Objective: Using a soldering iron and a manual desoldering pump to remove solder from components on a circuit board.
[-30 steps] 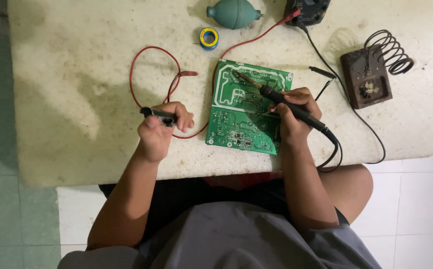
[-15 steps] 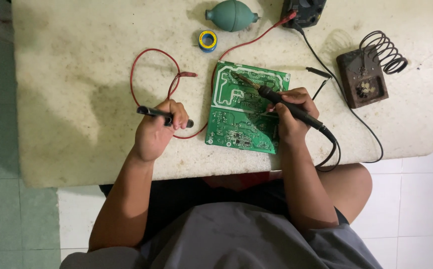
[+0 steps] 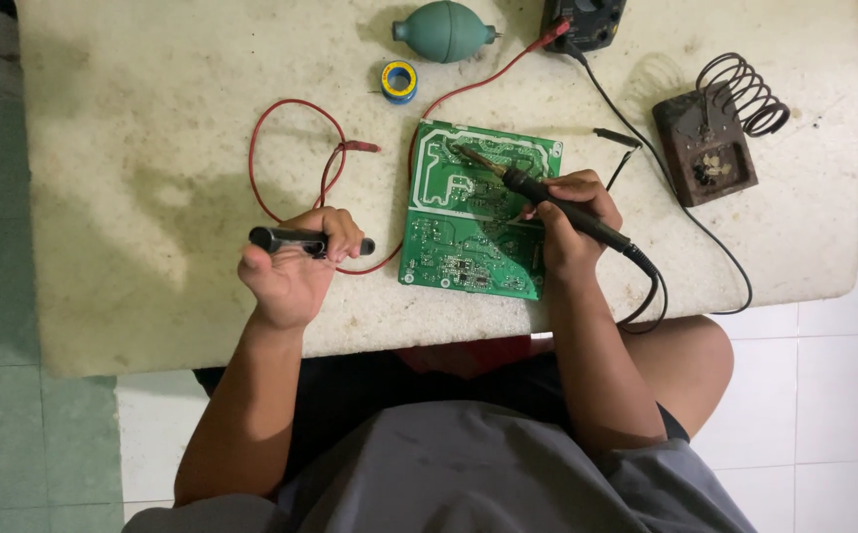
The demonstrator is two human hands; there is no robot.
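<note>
Gripping soldering iron [image 3: 557, 205], right hand [image 3: 569, 225] fingers closed, tip on circuit board [image 3: 476, 209]; left hand [image 3: 294, 265] fingers clasp black probe [image 3: 296, 239].

Small home electronics repair bench. A worn, stained white table [image 3: 133, 197] stands on a tiled floor [image 3: 814, 395] and carries a green circuit board [image 3: 473, 212], a soldering iron [image 3: 547, 197], its coil-spring stand [image 3: 710, 138], a solder spool [image 3: 399, 81], a green rubber blower bulb [image 3: 444, 30] and a multimeter [image 3: 587, 20].
</note>
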